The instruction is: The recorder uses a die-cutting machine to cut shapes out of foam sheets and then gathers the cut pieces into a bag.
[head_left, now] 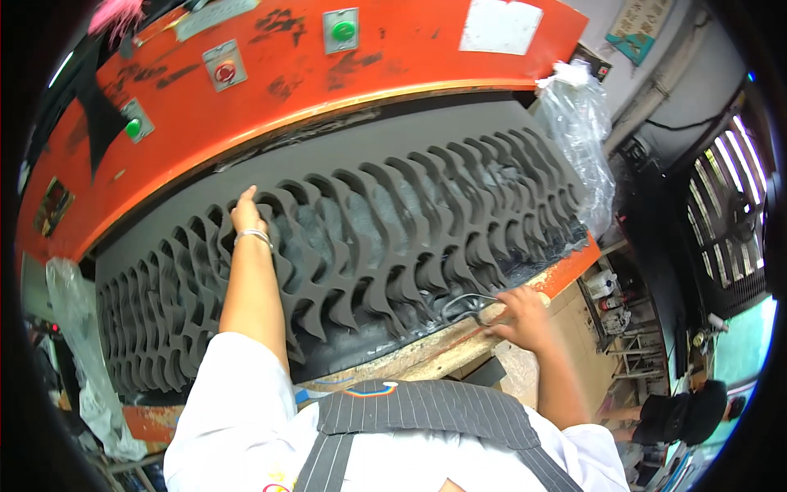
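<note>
A dark grey foam sheet (373,209) with rows of wavy, curved cut-outs spreads across the machine bed. My left hand (248,215) reaches to its upper left-centre part; one finger points up and the others appear curled on a foam strip, partly hidden. Near the front edge, my right hand (526,320), slightly blurred, is closed around a tool with a pale handle (493,313) and a grey metal loop (461,306). The tool's exact kind is unclear. Between the foam waves, a bluish-grey surface shows through.
An orange machine beam (287,74) with a red button (225,72) and a green button (343,31) spans the far side. Clear plastic bags hang at the right (578,123) and left (78,328). A worn wooden edge (402,365) runs along the front. Another person (684,414) is at far right.
</note>
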A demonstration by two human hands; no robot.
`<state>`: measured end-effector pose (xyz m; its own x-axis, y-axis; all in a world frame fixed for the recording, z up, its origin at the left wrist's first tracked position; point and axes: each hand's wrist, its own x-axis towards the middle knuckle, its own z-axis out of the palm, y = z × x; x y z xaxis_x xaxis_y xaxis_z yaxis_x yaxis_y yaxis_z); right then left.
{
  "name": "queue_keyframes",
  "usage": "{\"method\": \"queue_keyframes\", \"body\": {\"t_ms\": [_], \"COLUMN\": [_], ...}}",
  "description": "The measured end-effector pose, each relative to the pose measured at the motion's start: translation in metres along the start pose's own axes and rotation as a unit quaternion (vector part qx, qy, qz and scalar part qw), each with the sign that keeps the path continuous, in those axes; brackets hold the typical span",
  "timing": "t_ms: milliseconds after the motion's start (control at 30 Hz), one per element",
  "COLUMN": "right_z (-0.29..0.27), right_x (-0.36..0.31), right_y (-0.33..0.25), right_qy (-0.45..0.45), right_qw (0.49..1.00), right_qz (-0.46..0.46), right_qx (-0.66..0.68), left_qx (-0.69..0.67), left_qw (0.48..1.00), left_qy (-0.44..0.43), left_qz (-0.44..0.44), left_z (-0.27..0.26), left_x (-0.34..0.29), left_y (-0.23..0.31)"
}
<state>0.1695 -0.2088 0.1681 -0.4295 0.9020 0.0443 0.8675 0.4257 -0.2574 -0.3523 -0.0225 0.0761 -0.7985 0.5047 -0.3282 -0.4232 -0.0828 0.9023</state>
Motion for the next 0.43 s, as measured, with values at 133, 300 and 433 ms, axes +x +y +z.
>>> {"method": "queue_keyframes", "body": {"t_ms": [133, 300, 433], "right_z": [-0.084, -0.175, -0.148], "right_x": [0.073, 0.210, 0.328], "right_y": [-0.002, -0.012, -0.019], "right_qy": [-0.112, -0.033, 0.047], "right_qw": [0.982, 0.986, 0.986], "right_qz": [-0.063, -0.137, -0.156], "right_qx": [0.141, 0.091, 0.043], "left_qx": [0.052, 0.045, 0.077], "left_qw": [0.998, 0.991, 0.995], "left_qy": [-0.016, -0.036, -0.034], "left_qz": [-0.036, -0.120, -0.047], "left_z": [-0.010, -0.003, -0.012], "left_x": [-0.022, -0.031, -0.027], "left_y": [0.020, 0.030, 0.028]}}
